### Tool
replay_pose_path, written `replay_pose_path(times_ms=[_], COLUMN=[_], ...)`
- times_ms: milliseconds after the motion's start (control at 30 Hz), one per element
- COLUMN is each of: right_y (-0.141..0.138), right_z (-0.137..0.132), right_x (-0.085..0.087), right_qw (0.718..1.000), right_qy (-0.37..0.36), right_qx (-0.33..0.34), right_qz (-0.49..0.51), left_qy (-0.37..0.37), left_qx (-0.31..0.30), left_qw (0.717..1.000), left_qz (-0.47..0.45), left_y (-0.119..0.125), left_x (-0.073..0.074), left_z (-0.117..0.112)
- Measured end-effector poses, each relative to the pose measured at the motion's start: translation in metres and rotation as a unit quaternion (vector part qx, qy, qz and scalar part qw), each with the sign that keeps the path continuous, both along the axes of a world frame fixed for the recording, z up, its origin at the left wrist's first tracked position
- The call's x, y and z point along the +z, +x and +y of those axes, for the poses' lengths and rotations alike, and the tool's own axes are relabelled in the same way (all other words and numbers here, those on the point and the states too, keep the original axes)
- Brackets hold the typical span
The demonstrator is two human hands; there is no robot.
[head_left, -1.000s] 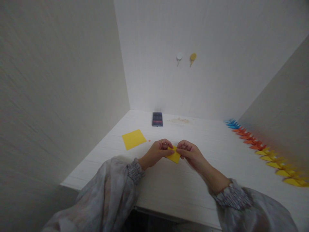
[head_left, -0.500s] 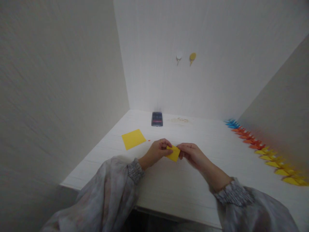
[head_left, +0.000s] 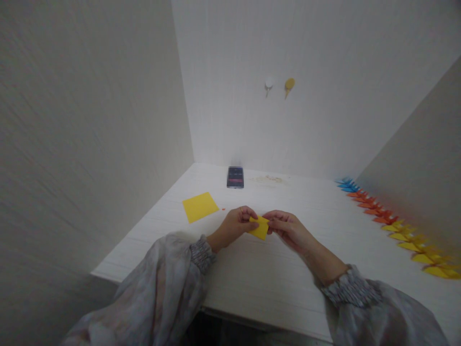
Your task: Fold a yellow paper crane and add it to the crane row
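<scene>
both hands met over the middle of the white counter (head_left: 273, 283). the left hand (head_left: 236, 225), a ring on one finger, was curled with its fingertips pinching the left edge of a small folded yellow paper (head_left: 260, 227). the right hand (head_left: 286, 228) pinched the paper's right edge between thumb and fingers. the paper sat between the two hands, just above the counter; whether it touched the surface could not be told. both wrists wore loose pale sleeves with gathered cuffs.

to the far left of the hands a flat yellow paper square (head_left: 200, 206) lay on the counter, a tiny orange scrap (head_left: 223, 209) just beside it. further back, near the wall, lay a dark phone (head_left: 235, 177). along the right wall ran a row of folded paper pieces: blue ones (head_left: 346, 184) farthest, orange ones (head_left: 372, 207) in the middle, yellow ones (head_left: 421, 247) nearest. on the far wall hung a white hook (head_left: 268, 84) and a yellow hook (head_left: 288, 84), side by side.
</scene>
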State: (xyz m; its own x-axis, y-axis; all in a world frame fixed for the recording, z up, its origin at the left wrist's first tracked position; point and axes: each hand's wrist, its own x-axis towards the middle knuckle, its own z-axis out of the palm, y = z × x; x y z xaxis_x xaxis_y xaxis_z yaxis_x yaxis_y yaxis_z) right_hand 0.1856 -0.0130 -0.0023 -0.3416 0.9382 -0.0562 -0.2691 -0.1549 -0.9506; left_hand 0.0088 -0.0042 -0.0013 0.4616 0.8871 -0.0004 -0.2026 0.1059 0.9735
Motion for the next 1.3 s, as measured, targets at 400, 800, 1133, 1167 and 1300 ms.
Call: replay_pose_path(times_ms=[400,800,1133,1167,1300], right_y=[-0.004,-0.008,-0.010,-0.011,-0.013], right_z=[0.000,-0.001,-0.001,-0.001,-0.002], right_x=[0.002,-0.002,-0.002,-0.001,-0.001], right_qw=[0.999,0.998,0.988,0.987,0.986], right_qy=[-0.008,0.007,0.045,0.044,0.041], right_qx=[-0.035,-0.031,-0.055,-0.057,-0.056], right_qz=[0.001,-0.057,-0.138,-0.141,-0.152], left_qy=[0.015,0.024,0.042,0.045,0.048], left_qx=[0.006,0.003,-0.010,-0.008,-0.002], left_qw=[1.000,0.999,0.999,0.998,0.998], left_qz=[0.019,0.025,0.029,0.032,0.031], left_y=[-0.001,0.002,0.003,0.003,0.003], left_x=[0.000,-0.001,-0.009,-0.009,-0.007], left_z=[0.001,-0.001,0.003,0.003,0.002])
